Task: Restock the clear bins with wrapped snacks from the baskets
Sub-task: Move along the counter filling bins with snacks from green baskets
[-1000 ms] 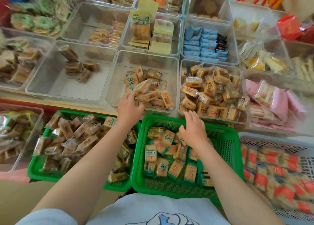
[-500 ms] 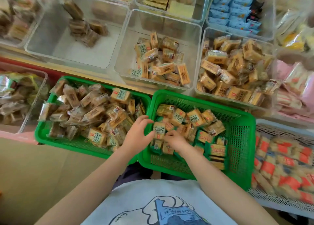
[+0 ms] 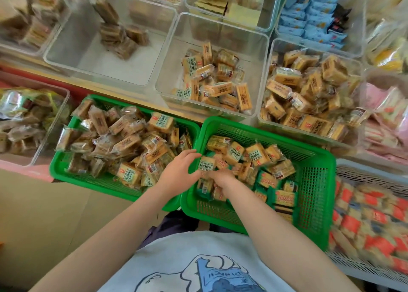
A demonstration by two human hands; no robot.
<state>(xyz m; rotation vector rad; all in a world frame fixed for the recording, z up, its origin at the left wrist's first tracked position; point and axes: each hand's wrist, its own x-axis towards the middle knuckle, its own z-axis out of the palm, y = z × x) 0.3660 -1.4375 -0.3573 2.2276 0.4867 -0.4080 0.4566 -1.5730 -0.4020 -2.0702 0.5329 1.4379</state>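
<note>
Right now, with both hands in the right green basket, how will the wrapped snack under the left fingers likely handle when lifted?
The wrapped snack is probably light: the left hand takes it with fingertips alone. Its glossy clear film likely feels slippery and crinkly. The blocky shape suggests it stays stiff and will not roll, though the contents may crumble if squeezed.

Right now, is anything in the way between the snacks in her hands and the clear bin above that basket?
Nothing visible blocks it. Both hands, left and right, gather snacks in the green basket. The bin is open-topped; only the basket's rim and bin's front wall need clearing.
</note>
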